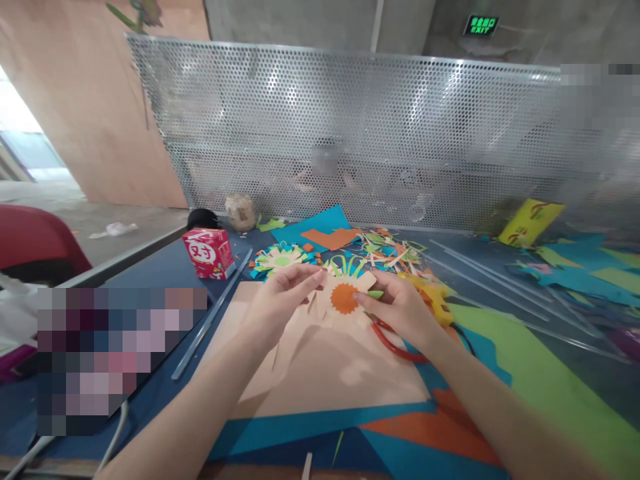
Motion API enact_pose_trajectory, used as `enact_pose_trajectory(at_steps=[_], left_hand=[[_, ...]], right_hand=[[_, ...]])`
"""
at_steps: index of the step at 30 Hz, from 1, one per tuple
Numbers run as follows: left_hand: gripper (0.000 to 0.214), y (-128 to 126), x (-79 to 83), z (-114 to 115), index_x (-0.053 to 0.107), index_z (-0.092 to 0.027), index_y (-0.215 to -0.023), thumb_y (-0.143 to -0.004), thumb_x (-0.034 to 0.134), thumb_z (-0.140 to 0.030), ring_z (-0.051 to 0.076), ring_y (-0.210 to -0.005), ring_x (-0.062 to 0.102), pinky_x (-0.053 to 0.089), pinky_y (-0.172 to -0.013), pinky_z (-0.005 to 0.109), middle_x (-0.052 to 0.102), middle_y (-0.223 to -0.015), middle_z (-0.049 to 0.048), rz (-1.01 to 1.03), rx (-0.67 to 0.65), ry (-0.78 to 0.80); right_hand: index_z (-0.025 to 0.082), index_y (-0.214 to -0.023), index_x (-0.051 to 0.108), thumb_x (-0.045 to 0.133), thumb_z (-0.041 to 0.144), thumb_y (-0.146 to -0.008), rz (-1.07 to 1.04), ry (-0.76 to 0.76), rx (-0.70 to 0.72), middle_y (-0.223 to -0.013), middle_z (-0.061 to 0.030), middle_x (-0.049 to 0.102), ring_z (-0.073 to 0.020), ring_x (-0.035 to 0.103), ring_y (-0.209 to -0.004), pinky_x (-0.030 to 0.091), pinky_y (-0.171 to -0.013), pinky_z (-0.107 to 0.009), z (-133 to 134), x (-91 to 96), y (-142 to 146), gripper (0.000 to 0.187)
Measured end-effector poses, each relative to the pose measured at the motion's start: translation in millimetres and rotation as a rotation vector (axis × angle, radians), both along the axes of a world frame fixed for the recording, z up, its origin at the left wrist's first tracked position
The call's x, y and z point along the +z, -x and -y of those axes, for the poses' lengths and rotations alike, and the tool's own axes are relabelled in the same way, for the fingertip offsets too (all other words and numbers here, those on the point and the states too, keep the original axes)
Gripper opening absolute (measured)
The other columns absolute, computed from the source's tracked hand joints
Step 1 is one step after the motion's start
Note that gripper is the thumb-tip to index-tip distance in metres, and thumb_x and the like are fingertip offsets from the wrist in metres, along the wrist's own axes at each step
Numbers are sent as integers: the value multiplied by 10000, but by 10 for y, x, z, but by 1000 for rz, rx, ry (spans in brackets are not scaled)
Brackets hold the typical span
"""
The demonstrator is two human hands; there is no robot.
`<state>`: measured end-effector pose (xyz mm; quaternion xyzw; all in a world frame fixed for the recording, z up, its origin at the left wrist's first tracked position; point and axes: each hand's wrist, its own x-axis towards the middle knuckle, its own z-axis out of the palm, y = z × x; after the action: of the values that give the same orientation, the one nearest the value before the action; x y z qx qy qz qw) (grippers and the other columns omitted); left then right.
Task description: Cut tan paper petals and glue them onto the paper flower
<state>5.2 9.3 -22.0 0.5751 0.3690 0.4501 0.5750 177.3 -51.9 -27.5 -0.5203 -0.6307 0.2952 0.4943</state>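
In the head view, we see both hands meeting over a peach sheet (320,380) that lies on the blue table (165,280). Between them is the paper flower (344,298), with peach petals and an orange disc in the middle, lifted a little above the sheet. The left hand (283,297) pinches its left petals, thumb and fingertips closed on the paper. The right hand (403,310) grips the right edge in the same way. A small green piece (376,294) sits at its fingertips and touches the flower; whether it is glued or only pressed, we cannot tell. Red-handled scissors (395,348) lie just under the right wrist. A yellow tool (436,301) is just behind this hand, partly hidden.

In our judgement, the work goes best if we hold the flower by its outer petals only, with a light pinch, so that the thin paper does not crease. We would let the left hand steady it while the right one sets the green piece. We would also hold the right wrist off the scissors and off the paper scraps (395,253) behind.
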Motion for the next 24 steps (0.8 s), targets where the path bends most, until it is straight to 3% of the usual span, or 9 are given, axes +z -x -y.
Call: enact_pose_trajectory(at_steps=[4, 10, 14, 19, 21, 24], left_hand=[[230, -6, -22, 4, 631, -191, -781, -605, 693, -326, 67, -563, 531, 377, -506, 175, 638, -691, -5, 17, -43, -21], [206, -5, -9, 2, 626, -188, -804, -677, 626, -350, 86, -679, 561, 409, -560, 175, 636, -764, 9, 25, -5, -80], [248, -1, -12, 33, 585, -188, -863, -649, 658, -291, 118, -767, 570, 440, -653, 221, 629, -853, 22, 14, -91, -215], [232, 8, -67, 42, 562, -192, -891, -688, 610, -293, 146, -807, 564, 451, -675, 264, 603, -953, 55, -92, -72, -368], [190, 19, -50, 58, 557, -201, -888, -712, 578, -271, 159, -843, 559, 450, -719, 293, 604, -950, 55, -156, -41, -483], [252, 37, 14, 99, 549, -220, -945, -697, 591, -228, 202, -1009, 499, 379, -878, 389, 569, -1050, 66, -316, 84, -809]], right_hand=[[179, -767, 523, 559, 306, -738, -9, 27, 12, -666, 17, 538, -79, 474, -513, 389, -454, -195, -12, -33, -13, 135], [178, -787, 540, 555, 314, -738, 25, -26, -20, -702, 0, 575, -123, 546, -616, 444, -540, -230, -24, -51, -24, 145], [176, -807, 559, 545, 299, -749, 56, -87, -10, -765, -21, 595, -147, 564, -700, 465, -602, -255, -32, -40, -31, 136], [191, -794, 554, 536, 301, -766, 108, -125, 5, -744, -16, 598, -147, 573, -690, 469, -598, -257, -21, -36, -21, 115], [197, -773, 549, 532, 294, -770, 158, -162, -19, -740, -12, 598, -140, 572, -677, 467, -586, -245, -8, -25, -13, 99], [202, -775, 552, 534, 259, -771, 240, -243, -75, -742, -10, 599, -133, 569, -675, 461, -589, -232, 11, 1, -9, 60]])
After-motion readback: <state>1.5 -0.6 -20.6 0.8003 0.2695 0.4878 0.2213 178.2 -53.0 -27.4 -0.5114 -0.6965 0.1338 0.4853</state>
